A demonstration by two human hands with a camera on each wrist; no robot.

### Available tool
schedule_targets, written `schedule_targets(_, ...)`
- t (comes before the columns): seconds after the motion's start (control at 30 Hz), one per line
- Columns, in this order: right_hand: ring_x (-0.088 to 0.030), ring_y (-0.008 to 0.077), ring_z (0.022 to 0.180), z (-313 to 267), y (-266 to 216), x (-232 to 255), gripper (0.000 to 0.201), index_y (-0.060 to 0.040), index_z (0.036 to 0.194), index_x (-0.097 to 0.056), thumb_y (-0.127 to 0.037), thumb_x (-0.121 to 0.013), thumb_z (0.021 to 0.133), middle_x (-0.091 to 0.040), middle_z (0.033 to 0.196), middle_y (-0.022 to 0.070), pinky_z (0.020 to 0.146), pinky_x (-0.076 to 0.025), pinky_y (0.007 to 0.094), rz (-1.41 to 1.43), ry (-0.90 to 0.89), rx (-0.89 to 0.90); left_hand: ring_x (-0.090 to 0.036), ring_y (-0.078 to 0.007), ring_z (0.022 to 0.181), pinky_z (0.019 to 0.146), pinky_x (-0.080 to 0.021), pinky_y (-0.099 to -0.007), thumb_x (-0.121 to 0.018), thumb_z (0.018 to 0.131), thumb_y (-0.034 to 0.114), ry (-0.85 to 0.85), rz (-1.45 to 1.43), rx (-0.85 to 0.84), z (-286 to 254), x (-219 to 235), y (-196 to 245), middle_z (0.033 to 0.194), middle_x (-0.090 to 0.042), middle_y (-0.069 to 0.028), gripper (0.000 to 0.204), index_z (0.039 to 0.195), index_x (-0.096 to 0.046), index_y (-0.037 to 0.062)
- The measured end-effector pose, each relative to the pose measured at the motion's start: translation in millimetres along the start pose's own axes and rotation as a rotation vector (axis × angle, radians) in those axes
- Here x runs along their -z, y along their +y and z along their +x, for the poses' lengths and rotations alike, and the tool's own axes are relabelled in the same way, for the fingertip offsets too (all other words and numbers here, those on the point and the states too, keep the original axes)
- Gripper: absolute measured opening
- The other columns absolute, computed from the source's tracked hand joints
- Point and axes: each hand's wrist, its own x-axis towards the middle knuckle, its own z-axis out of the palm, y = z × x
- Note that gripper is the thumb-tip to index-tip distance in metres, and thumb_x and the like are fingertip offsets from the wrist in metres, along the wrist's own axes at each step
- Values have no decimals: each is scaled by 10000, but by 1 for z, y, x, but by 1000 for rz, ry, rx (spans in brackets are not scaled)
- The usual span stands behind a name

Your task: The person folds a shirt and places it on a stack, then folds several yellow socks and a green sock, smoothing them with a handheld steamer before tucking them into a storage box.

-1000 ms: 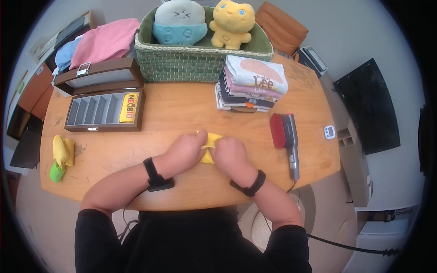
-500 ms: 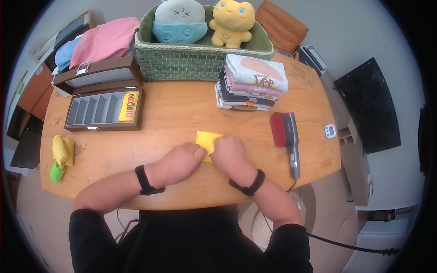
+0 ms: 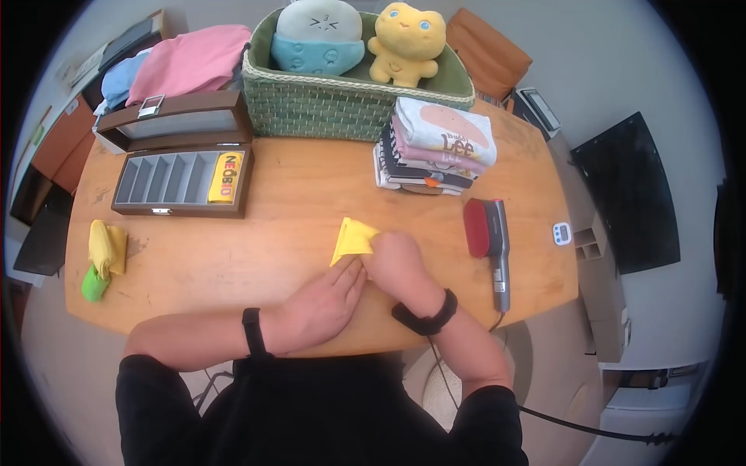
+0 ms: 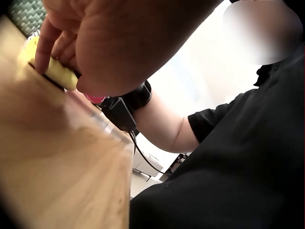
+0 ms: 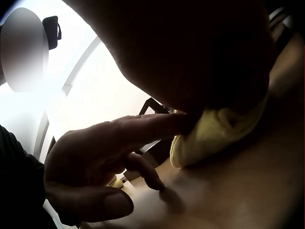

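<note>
A small folded yellow cloth (image 3: 353,238) lies on the table in front of the person, one corner pointing away. The right hand (image 3: 396,266) grips its right side with curled fingers. The left hand (image 3: 321,307) lies at the cloth's near edge, fingers nearly straight and their tips by the right hand. In the right wrist view the left hand (image 5: 102,162) shows extended fingers beside the rolled-looking cloth (image 5: 209,136). The left wrist view shows the cloth (image 4: 59,74) beyond the fingers of a hand.
An open brown compartment box (image 3: 183,182) with a yellow roll stands at the left, yellow and green cloths (image 3: 107,252) nearer. Behind are a green basket (image 3: 326,109) with plush toys and folded shirts (image 3: 443,147). A red-and-grey handheld appliance (image 3: 497,241) and small timer (image 3: 561,233) lie right.
The left hand has let go of the cloth, moved nearer the body and straightened its fingers. The cloth has turned slightly; the right hand still grips it. The head view has shifted a little.
</note>
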Motion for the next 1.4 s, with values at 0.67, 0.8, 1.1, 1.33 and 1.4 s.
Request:
schedule_targets(0.67, -639, 348, 696, -74, -13, -1, 122, -46, 800, -637, -131, -707, 851, -616, 807, 128, 621, -529, 479, -85, 244, 348, -563, -306, 1305, 859, -606, -407, -595, 969, 502, -256, -118, 234, 23, -28, -7, 1317, -637, -143, 573, 1292, -679, 37)
schedule_targets(0.8, -645, 378, 738, -46, -11, 7, 125, -42, 800, -631, -130, -715, 833, -622, 842, 148, 633, -530, 502, -63, 311, 307, -618, -311, 1181, 795, -609, -394, -627, 944, 514, -111, -111, 183, 17, -28, -14, 1233, -670, -110, 501, 1220, -692, 100)
schedule_targets(1.1, -672, 441, 808, -2, -16, 9, 106, 5, 930, -633, -100, -642, 915, -659, 900, 225, 713, -553, 537, -37, 198, 205, -428, -319, 1509, 983, -555, -454, -591, 978, 546, -316, -140, 198, 23, -18, -13, 1577, -487, -156, 702, 1479, -579, 55)
schedule_targets(1.33, -675, 434, 866, 7, -16, 21, 107, 8, 898, -646, -91, -621, 931, -667, 928, 231, 746, -557, 527, -71, 53, 272, -414, -333, 1516, 1008, -541, -438, -583, 981, 537, -328, -172, 176, 23, -14, -17, 1610, -464, -163, 735, 1516, -539, 35)
schedule_targets(1.4, -673, 433, 862, 1, -17, 26, 117, 14, 877, -648, -91, -631, 927, -672, 931, 237, 749, -555, 523, -7, 51, 333, -460, -311, 1458, 982, -546, -423, -583, 979, 536, -450, -174, 158, 27, -9, -17, 1567, -503, -165, 736, 1491, -546, 9)
